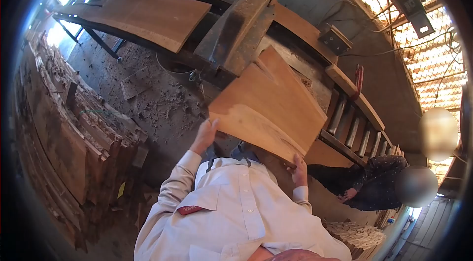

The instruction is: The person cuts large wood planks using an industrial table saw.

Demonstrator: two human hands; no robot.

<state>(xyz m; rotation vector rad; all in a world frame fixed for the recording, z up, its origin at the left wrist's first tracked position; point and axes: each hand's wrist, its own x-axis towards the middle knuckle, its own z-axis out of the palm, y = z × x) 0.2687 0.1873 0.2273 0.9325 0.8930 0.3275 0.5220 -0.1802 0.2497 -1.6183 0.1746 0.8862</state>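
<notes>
A wide, flat wooden board (pixel 268 108) with a pale streak along its near side lies in front of my body. My left hand (pixel 204 137) is closed around its near left corner. At the near right corner my right hand (pixel 297 171) grips the edge, thumb on top. The far end of the board reaches the metal bed beside a bulky, dust-covered machine housing (pixel 241 22). Fingers under the board are hidden.
A long plank (pixel 143 12) rests on the stand at left. Metal rollers (pixel 352 133) and a red clamp (pixel 358 82) are at right, near a person in dark clothes (pixel 377 182). Stacked rough boards (pixel 74 138) line the left side; shavings cover the floor.
</notes>
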